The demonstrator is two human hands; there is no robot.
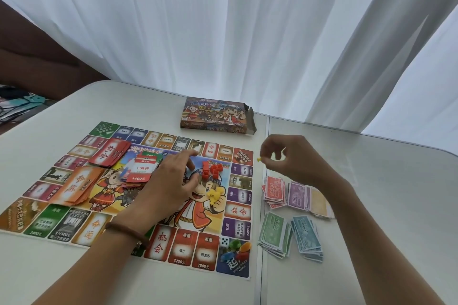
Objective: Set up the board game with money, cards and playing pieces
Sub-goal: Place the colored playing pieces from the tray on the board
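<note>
With the right hand (290, 158), pinches a tiny yellow piece (259, 160) between thumb and forefinger, other fingers loosely curled, just past the 3 o'clock edge of the board (181, 250). Reaches over the board's middle with the left hand (171, 181), fingers fairly straight and spread, gripping nothing.

Red houses (212, 171) clustered just beside the left fingertips, at 3 o'clock of that hand. Yellow pile (215, 195) near, at 4 o'clock of the left hand and 8 o'clock of the right. Money stacks (273, 233) on the table (371, 181) at 6 o'clock of the right hand. Card stacks (109, 153) at 10 o'clock of the left hand, pawns (238, 249) and die (224, 242) on the corner square at 5 o'clock. Box (215, 116) at 12 o'clock of the board, apart from both hands.
</note>
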